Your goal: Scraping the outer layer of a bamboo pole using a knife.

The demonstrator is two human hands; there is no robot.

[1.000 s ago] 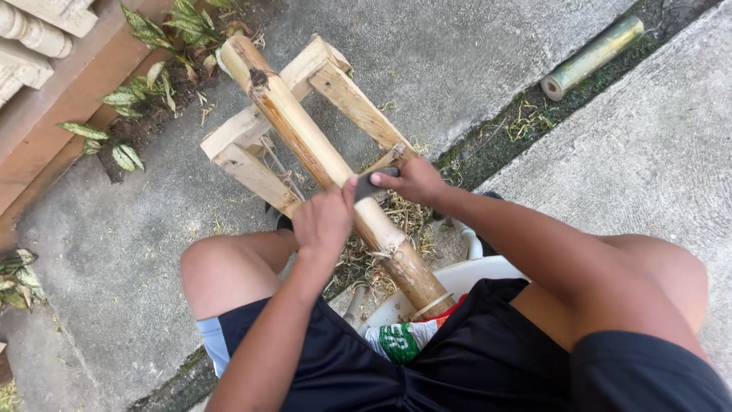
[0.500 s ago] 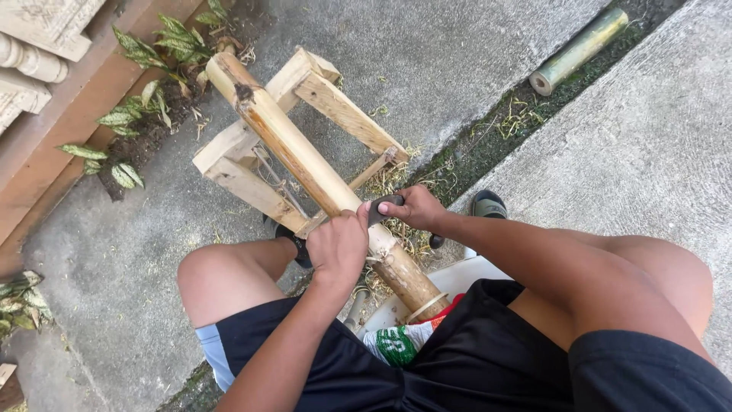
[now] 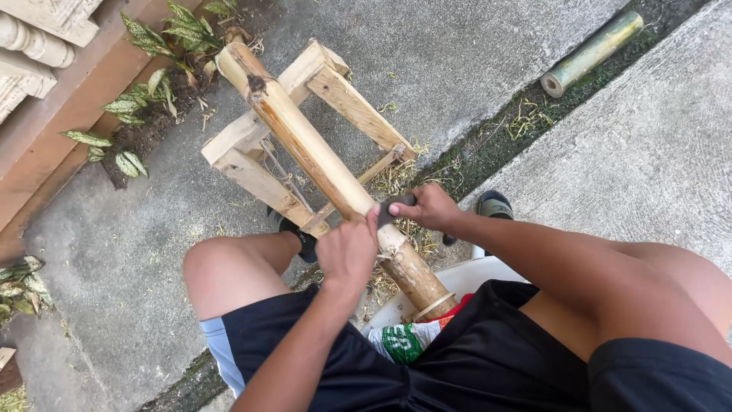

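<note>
bamboo pole (image 3: 320, 160) lies slanted across the wooden stand (image 3: 252, 152), its near end between the knees. left hand (image 3: 347, 252) and right hand (image 3: 427, 207) sit either side of it. plants (image 3: 152, 84) left of the stand; a bamboo offcut (image 3: 591, 52) lies far right in the gutter.

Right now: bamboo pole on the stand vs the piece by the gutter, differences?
The bamboo pole on the stand is tan and scraped; the piece by the gutter is green. The pole rests tilted across the wooden stand with both hands, left hand and right hand, at it; the piece lies untouched on the ground. Both are round bamboo lengths.
</note>
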